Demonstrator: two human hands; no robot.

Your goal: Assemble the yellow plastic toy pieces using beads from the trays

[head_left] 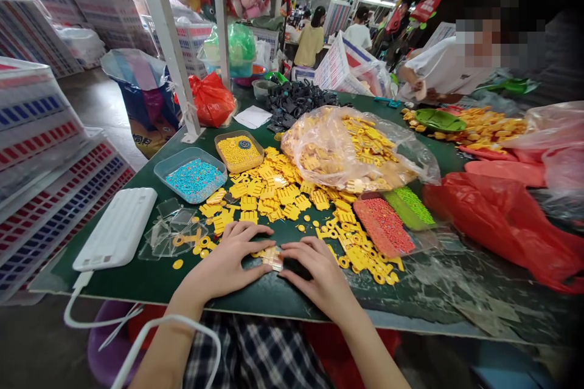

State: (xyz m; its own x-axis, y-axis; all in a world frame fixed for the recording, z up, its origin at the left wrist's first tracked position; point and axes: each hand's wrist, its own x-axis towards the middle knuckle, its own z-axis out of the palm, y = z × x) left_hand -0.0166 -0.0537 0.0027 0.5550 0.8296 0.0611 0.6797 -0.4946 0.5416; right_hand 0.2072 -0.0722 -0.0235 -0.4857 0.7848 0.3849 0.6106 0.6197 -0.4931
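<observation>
My left hand (233, 260) and my right hand (316, 267) meet over the green tabletop near its front edge. Between them is a small yellow plastic piece (272, 257) with a shiny clear part on it. The left thumb and fingers close on its left side; the right thumb and forefinger pinch its right end. Just beyond lie many loose yellow plastic pieces (267, 191), some comb-shaped. Yellow ring-ended pieces (365, 249) are spread by my right hand. Left of my left hand sit clear plastic plates (171, 234) with several yellow discs.
Tubs of blue beads (195, 179), yellow beads (239, 151), red beads (385, 225) and green beads (413, 203) surround the pieces. A power bank (116, 228) with a white cable lies left. Behind are a clear bag (319, 146) and dark parts (296, 100). A co-worker (449, 64) sits across.
</observation>
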